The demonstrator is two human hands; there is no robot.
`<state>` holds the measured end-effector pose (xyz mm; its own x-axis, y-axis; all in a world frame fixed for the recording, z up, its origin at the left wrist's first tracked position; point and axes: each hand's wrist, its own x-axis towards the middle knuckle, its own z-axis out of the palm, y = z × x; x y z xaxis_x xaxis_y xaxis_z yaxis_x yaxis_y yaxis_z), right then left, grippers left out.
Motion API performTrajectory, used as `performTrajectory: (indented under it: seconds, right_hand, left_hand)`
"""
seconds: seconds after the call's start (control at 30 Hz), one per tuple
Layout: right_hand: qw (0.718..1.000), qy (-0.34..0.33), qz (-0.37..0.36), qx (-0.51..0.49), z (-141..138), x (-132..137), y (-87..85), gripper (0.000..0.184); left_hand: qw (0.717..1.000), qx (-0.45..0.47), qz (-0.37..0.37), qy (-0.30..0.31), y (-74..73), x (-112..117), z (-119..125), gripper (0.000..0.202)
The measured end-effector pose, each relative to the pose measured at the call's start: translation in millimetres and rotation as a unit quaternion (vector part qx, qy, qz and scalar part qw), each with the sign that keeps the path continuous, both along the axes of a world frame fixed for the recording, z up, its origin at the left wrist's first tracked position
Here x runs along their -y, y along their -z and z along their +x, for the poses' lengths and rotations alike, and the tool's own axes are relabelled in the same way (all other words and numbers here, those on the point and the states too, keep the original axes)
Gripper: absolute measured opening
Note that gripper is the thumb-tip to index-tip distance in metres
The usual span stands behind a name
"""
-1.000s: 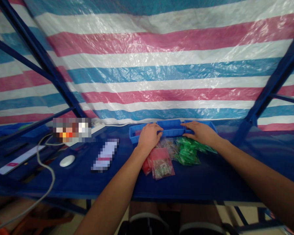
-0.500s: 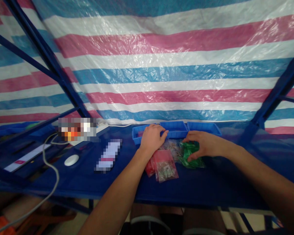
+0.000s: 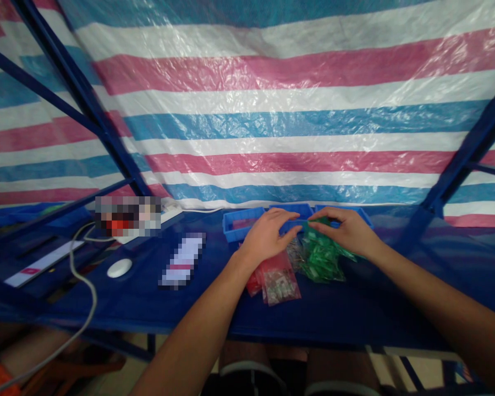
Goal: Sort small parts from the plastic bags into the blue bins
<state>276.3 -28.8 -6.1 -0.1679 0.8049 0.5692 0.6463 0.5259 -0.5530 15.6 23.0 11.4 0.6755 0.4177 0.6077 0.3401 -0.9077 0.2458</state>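
Note:
My right hand has thumb and fingers pinched together on the top edge of a green plastic bag. My left hand is just left of that edge, thumb and fingers apart, with nothing visibly held. Below it lies a red-tinted plastic bag with small greyish pieces inside, overlapping another red bag. A clear bag of small parts shows between the red and green ones, partly covered.
Behind my hands stand three blue trays, the left one showing best. Left on the blue table are a blurred-out phone, a white oval object and a white cable. Blue metal posts and a striped sheet stand behind.
My right hand has risen off the middle of the green bag to pinch its top edge. My left hand has moved right, towards that edge, with its thumb and fingers pointing at it.

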Motion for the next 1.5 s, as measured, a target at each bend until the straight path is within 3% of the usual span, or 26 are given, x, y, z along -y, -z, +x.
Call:
performTrajectory:
  seconds: [0.23,0.5,0.67,0.73,0.87,1.03,1.23,1.37,1.5]
  right_hand:
    - [0.988,-0.041,0.022,-0.145,-19,3,7.9,0.023]
    - [0.975,-0.058,-0.015,-0.215,-37,10,11.7,0.026]
    - [0.942,-0.097,-0.086,-0.310,-39,7,13.7,0.040]
    - [0.939,-0.088,-0.081,-0.323,-39,5,13.4,0.041]
    - [0.931,-0.048,-0.057,-0.357,-39,6,11.2,0.058]
    - [0.900,-0.087,-0.130,-0.408,-43,10,12.8,0.038]
    - [0.888,-0.094,-0.151,-0.424,-46,14,4.6,0.031]
    - [0.884,-0.114,-0.141,-0.430,-43,18,-8.7,0.043]
    - [0.918,-0.081,-0.118,-0.370,-39,20,-10.7,0.041]
  left_hand:
    - [0.999,-0.006,-0.040,0.000,3.1,4,2,0.062]
    - [0.990,0.053,-0.122,0.035,-1.7,8,6,0.043]
    - [0.984,0.091,-0.151,0.034,-1.4,9,6,0.044]
    - [0.985,0.103,-0.133,0.034,-3.5,12,6,0.044]
    - [0.995,0.085,-0.026,0.052,-9.1,17,4,0.054]
    - [0.997,0.030,0.042,0.064,-8.6,8,0,0.034]
    - [0.995,0.061,0.046,0.068,-1.2,-2,-1,0.024]
    - [0.989,0.124,0.030,0.077,4.4,0,4,0.021]
    - [0.985,0.157,-0.007,0.065,3.7,3,8,0.024]
